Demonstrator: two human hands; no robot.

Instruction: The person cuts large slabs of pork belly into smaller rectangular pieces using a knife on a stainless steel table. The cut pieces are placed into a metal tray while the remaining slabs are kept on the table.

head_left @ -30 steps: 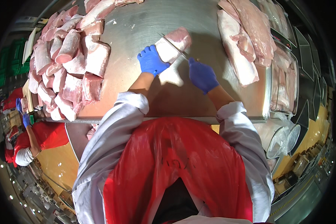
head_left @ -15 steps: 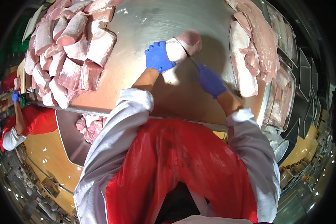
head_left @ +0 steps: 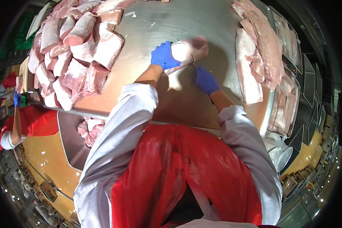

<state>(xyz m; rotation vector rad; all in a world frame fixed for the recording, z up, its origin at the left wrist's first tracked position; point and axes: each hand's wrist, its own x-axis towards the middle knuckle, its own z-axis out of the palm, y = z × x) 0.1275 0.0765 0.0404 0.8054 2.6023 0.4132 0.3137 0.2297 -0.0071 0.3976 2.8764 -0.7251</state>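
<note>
Since a second ago the left hand (head_left: 164,55) has stayed closed over the near end of the pale pink meat cut (head_left: 188,51), which lies mid-worktop (head_left: 171,22); the right hand (head_left: 206,79) has drawn back from the cut toward the body, so a slicing stroke appears under way. The right hand is curled shut, seemingly on a knife handle; the thin blade (head_left: 194,67) is barely discernible. The left forearm reaches forward, wrist bent down. Stacked cut pieces (head_left: 76,53) lie well left, long slabs (head_left: 254,49) right.

Blue gloves, white sleeves, red apron
</note>
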